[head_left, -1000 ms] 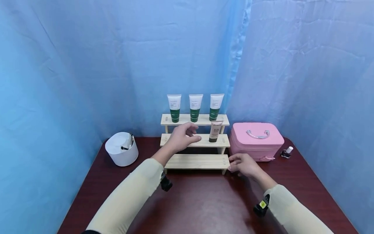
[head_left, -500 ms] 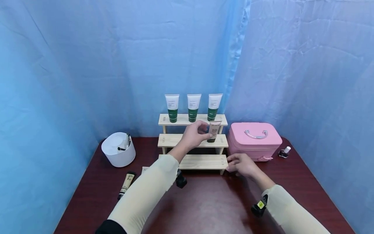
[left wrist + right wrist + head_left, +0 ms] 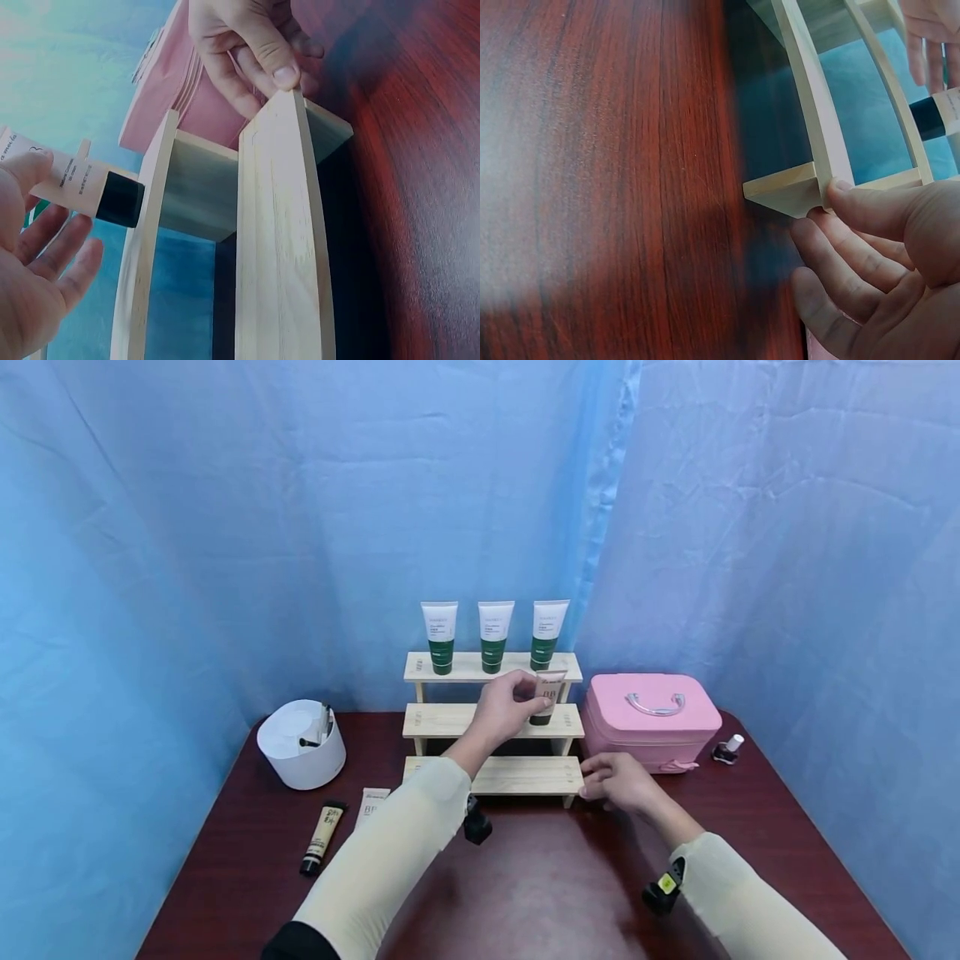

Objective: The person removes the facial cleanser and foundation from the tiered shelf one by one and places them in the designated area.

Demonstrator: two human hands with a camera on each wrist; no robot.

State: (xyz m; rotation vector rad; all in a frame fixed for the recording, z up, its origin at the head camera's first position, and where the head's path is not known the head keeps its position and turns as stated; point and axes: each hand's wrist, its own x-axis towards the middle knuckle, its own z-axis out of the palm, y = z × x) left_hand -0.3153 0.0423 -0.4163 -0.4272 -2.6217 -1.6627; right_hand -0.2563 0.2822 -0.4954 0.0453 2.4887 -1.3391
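On the middle step of a light wooden three-step display rack (image 3: 450, 720) stands a beige BB cream tube (image 3: 552, 687), dark cap down. My left hand (image 3: 502, 708) pinches the tube from its left side, the thumb across its front (image 3: 34, 166). The right hand (image 3: 621, 782) grips the right end of the lowest step; its thumb lies on the board's corner (image 3: 832, 176) with fingers underneath. Three white-and-green tubes (image 3: 492, 639) stand in a row on the top step.
Right of the rack sits a pink case (image 3: 651, 714) with a silver handle, then a nail polish bottle (image 3: 727, 749). Leftward are a white round holder (image 3: 303, 764) containing small items, a yellowish tube (image 3: 324, 837) and another BB cream tube (image 3: 371, 803), lying on the dark red table (image 3: 525, 885).
My left hand has moved right along the middle step and taken hold of the BB cream tube. Two tubes on the table have come out from behind the left sleeve. The right hand keeps its grip.
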